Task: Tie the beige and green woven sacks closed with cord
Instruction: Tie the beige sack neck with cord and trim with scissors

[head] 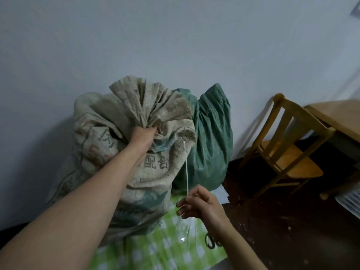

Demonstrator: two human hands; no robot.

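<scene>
A full beige woven sack with printed characters stands against the wall. My left hand grips its gathered neck just below the bunched top. A green woven sack stands right behind it, touching it, its top bunched up. A thin white cord runs taut from the beige sack's neck down to my right hand, which pinches it in curled fingers in front of the sacks. More of the cord hangs loose below that hand.
The sacks stand on a green-and-white checked sheet by the pale wall. A wooden chair and a wooden table are at the right on a dark floor. Dark scissor handles lie by my right forearm.
</scene>
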